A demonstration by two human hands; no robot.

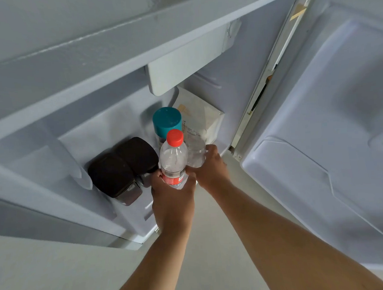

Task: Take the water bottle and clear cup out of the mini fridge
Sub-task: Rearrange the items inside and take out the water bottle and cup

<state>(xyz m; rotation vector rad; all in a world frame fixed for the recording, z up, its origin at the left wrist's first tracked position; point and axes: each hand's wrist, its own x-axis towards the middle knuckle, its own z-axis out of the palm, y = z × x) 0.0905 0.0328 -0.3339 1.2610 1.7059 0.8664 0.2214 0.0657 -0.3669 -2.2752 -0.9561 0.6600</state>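
Observation:
The water bottle (174, 159) is clear plastic with a red cap and a red label. My left hand (172, 199) is wrapped around its lower half at the front edge of the mini fridge (110, 135) floor. Just right of the bottle stands the clear cup (196, 153), and my right hand (210, 166) grips it from the right side. Both objects are upright and touch each other. The bottle's base is hidden by my fingers.
Two dark brown lidded containers (123, 168) sit to the left inside the fridge. A jar with a teal lid (167, 121) and a white packet (198, 120) stand behind the bottle. The fridge door (332, 137) hangs open on the right.

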